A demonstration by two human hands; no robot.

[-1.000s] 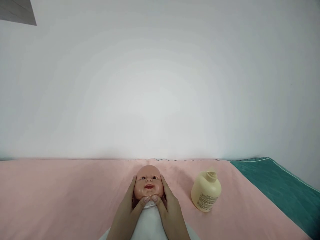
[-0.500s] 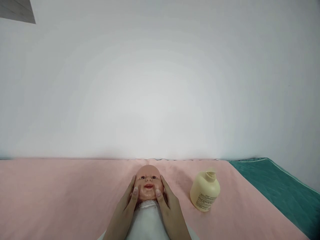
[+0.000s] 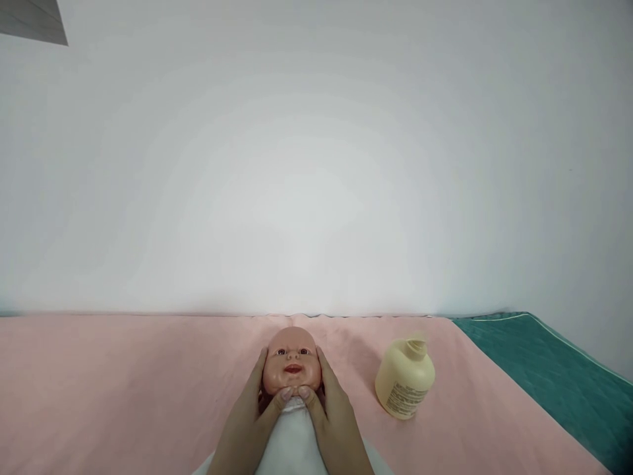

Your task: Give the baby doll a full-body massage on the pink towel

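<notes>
A baby doll in a white garment lies face up, its bald head toward the wall. My left hand cups the left side of the head, with its fingers along the cheek and its thumb under the chin. On the other side my right hand mirrors it, its thumb also at the chin. The two thumb tips lie close together, a small gap between them. Part of the doll's neck and body is hidden behind my hands and forearms.
To the right of the doll stands a pale yellow pump bottle with a printed label. Everything rests on a pink cloth. A green quilted cover shows at the right. Behind rises a white wall.
Both thumbs have slid from the sides of the doll's mouth down and inward to the chin. The fingers stay at the sides of the head. The bottle has not moved.
</notes>
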